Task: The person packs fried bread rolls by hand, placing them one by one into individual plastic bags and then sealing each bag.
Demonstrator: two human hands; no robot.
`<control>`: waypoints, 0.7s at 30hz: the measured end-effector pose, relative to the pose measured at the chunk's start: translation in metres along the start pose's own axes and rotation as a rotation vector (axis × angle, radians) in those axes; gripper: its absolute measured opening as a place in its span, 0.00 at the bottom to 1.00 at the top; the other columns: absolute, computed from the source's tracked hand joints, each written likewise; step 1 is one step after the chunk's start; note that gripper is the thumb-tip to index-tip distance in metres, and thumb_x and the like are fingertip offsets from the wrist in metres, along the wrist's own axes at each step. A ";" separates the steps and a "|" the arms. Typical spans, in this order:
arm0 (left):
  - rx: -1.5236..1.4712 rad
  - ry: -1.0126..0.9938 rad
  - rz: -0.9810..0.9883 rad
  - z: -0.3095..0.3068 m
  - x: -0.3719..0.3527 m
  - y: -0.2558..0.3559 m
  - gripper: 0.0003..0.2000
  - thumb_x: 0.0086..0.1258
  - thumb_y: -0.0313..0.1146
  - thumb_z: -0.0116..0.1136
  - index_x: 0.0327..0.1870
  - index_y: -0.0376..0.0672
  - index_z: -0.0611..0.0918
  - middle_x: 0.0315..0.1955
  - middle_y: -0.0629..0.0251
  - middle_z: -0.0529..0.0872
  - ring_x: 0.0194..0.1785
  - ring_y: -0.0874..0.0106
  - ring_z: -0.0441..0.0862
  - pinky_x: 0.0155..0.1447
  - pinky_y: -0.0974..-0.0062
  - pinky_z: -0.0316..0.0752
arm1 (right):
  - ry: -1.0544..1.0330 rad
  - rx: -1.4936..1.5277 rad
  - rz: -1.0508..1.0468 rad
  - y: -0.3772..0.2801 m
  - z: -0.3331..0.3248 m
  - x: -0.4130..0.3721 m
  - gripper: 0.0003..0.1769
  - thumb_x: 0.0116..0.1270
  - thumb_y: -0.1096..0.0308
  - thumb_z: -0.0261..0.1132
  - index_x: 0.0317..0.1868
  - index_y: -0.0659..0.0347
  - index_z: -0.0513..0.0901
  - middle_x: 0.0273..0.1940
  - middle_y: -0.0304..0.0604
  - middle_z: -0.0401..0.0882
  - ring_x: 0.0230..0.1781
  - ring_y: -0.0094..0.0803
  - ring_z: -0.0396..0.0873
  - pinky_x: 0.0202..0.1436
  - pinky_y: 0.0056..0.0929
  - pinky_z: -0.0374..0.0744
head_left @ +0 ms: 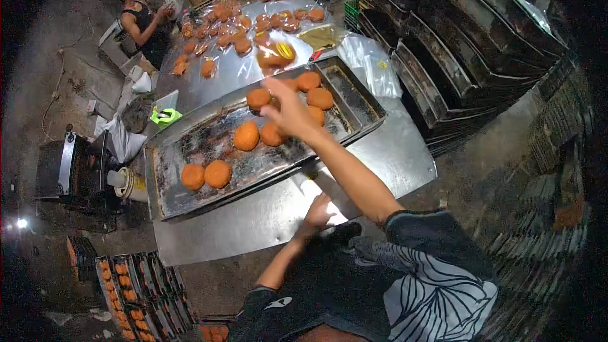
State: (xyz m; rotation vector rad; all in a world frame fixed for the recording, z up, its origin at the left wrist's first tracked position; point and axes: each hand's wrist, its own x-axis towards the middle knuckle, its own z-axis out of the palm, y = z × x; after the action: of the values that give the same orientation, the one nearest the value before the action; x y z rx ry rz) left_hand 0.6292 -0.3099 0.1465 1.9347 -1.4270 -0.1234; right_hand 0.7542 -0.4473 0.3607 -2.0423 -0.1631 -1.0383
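From my remote seat: right hand [291, 113] reaches over tray [206, 149], nearer to bun [256, 99] than left hand [316, 211]. Right thumb and fingers apart, blurred; bun lies just left of their gap, by tray's far wall. I can't tell if skin touches it. Bun round, no long axis; tray's runs lower left to upper right. Bun pair [206, 175] well apart, toward tray's left end. Left hand at table's [389, 161] near edge, fingers loosely apart, nothing visible in it.
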 end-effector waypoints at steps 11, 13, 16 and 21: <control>-0.771 -0.311 -0.561 -0.027 0.030 0.019 0.12 0.63 0.36 0.52 0.41 0.37 0.78 0.32 0.66 0.80 0.39 0.78 0.75 0.46 0.80 0.70 | -0.741 -0.058 0.840 -0.004 -0.095 -0.251 0.13 0.55 0.70 0.59 0.42 0.63 0.78 0.30 0.54 0.78 0.29 0.40 0.78 0.35 0.33 0.74; -0.649 -0.403 -0.639 -0.024 0.036 0.011 0.12 0.60 0.35 0.55 0.41 0.37 0.78 0.31 0.66 0.80 0.38 0.78 0.76 0.43 0.79 0.71 | -0.582 0.096 0.775 -0.004 -0.102 -0.266 0.12 0.59 0.67 0.57 0.41 0.63 0.76 0.25 0.55 0.76 0.24 0.42 0.77 0.29 0.35 0.73; -0.700 -0.352 -0.505 -0.010 0.033 0.017 0.10 0.58 0.34 0.57 0.35 0.38 0.78 0.28 0.65 0.80 0.32 0.78 0.76 0.37 0.78 0.72 | -0.353 -0.049 0.931 -0.020 -0.104 -0.284 0.12 0.66 0.63 0.47 0.38 0.65 0.68 0.18 0.45 0.73 0.18 0.31 0.75 0.22 0.29 0.73; -0.635 0.370 -0.329 -0.042 0.038 0.046 0.08 0.58 0.31 0.54 0.25 0.34 0.78 0.21 0.61 0.80 0.28 0.71 0.78 0.33 0.76 0.72 | -0.282 0.544 0.976 -0.002 -0.068 -0.236 0.20 0.66 0.57 0.47 0.52 0.61 0.66 0.31 0.47 0.77 0.31 0.32 0.76 0.34 0.29 0.75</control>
State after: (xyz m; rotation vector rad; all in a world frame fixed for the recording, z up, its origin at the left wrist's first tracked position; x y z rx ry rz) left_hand 0.6268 -0.3279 0.2169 1.5345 -0.7023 -0.3114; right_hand 0.5581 -0.4400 0.2136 -1.4502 0.3508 -0.0699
